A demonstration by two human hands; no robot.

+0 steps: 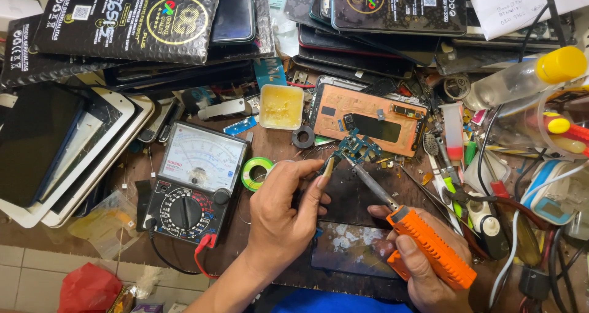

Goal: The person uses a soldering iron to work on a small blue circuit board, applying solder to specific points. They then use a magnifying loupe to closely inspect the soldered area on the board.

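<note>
Two hands worked together: my left hand [285,212] pinched the small circuit board [356,147] above the workbench [270,144], my right hand [423,261] gripped the orange soldering iron [429,245]; steadying the tip seemed essential.

"How crowded is the bench?"

"Packed. An analog multimeter [195,184] and solder reel [256,173] block the left; tweezers and screwdrivers [451,172] choke the right; an opened phone [368,119] and flux tub [281,106] wall off the back."

"Any room?"

"Only the dark mat [346,196] between the left hand [285,212] and right hand [423,258]."
</note>
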